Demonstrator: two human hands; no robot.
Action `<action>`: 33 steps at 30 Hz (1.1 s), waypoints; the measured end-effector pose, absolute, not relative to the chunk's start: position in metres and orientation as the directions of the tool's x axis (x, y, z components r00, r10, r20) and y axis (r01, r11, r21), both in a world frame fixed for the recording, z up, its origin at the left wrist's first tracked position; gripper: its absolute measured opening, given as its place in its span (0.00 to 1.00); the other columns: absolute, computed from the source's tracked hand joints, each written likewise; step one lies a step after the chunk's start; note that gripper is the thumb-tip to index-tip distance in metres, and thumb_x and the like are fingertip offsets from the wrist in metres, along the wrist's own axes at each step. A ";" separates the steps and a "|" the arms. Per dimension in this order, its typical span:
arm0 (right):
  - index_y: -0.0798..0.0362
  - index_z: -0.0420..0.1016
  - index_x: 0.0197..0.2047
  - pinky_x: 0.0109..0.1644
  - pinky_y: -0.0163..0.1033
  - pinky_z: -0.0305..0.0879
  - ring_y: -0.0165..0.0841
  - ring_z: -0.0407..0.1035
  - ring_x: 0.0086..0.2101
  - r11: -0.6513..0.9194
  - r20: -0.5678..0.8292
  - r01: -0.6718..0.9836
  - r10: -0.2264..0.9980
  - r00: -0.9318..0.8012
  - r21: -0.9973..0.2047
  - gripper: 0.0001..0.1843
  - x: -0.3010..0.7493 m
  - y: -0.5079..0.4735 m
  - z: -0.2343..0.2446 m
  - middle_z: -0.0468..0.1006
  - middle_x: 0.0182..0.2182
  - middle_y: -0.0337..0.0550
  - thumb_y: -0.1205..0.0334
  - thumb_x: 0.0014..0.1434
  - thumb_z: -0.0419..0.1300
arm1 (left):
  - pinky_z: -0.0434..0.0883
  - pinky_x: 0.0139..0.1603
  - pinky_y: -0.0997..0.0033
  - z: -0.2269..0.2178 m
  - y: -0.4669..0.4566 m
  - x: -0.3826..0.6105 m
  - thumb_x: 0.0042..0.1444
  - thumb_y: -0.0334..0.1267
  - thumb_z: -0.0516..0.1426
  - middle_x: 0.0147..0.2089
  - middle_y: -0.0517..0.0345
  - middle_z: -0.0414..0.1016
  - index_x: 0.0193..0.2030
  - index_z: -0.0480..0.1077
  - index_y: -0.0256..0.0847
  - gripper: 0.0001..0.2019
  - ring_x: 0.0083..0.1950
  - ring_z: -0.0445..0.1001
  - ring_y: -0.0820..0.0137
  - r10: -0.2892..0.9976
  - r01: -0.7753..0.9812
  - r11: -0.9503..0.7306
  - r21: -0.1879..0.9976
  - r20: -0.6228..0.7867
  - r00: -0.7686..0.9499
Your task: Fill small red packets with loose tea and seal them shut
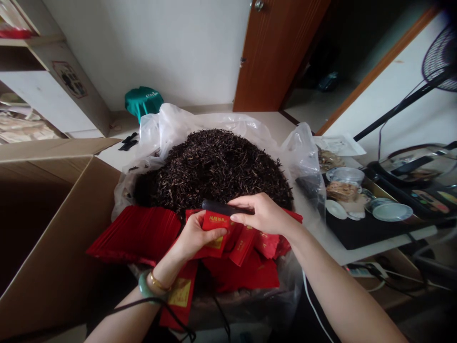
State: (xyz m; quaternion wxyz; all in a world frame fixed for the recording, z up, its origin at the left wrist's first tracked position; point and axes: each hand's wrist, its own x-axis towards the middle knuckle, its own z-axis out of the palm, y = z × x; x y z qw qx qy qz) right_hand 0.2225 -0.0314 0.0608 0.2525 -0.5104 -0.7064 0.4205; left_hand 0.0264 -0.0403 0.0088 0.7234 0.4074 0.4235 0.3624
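My left hand [198, 234] grips a red tea packet [216, 220] with gold lettering, thumb across its front. My right hand [262, 213] is closed on a black bar-shaped tool [216, 206], which looks like a handheld bag sealer. The tool lies across the packet's top edge. Behind both hands rises a large heap of dark, twisted tea leaves [221, 166] in a clear plastic bag [303, 152]. A tight row of red packets [139, 233] rests left of my hands. More loose red packets [243, 274] lie beneath them, some overlapping.
An open cardboard box [96, 205] stands at the left. On the right, a side table [342, 240] carries cups [391, 210], a clear container [344, 177] and a glass-lidded pan [417, 159]. A white cable [312, 300] hangs by my right arm. A teal-covered stool [143, 101] stands behind.
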 end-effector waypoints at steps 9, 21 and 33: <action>0.53 0.78 0.50 0.52 0.43 0.72 0.41 0.77 0.45 0.218 -0.018 0.600 0.932 -0.362 -0.770 0.19 0.220 -0.033 0.064 0.81 0.45 0.46 0.60 0.54 0.62 | 0.74 0.36 0.71 0.010 -0.041 0.027 0.31 0.43 0.73 0.33 0.55 0.80 0.36 0.75 0.34 0.24 0.31 0.77 0.69 0.862 -0.210 0.447 0.870 -0.356 0.361; 0.54 0.74 0.52 0.55 0.48 0.69 0.42 0.74 0.48 0.105 -0.053 0.532 0.960 -0.274 -0.840 0.23 0.249 -0.019 0.063 0.79 0.49 0.47 0.56 0.54 0.63 | 0.73 0.31 0.70 0.026 -0.030 0.010 0.31 0.48 0.71 0.30 0.54 0.80 0.34 0.74 0.34 0.25 0.27 0.76 0.67 0.855 -0.096 0.469 0.878 -0.423 0.301; 0.51 0.74 0.46 0.41 0.37 0.67 0.39 0.77 0.39 0.049 -0.227 0.919 0.963 -0.148 -0.391 0.21 0.276 0.004 0.037 0.83 0.39 0.43 0.60 0.47 0.65 | 0.65 0.30 0.71 0.019 0.003 -0.029 0.49 0.51 0.56 0.28 0.56 0.78 0.29 0.74 0.38 0.17 0.33 0.75 0.62 0.956 0.777 0.006 0.630 -0.231 0.181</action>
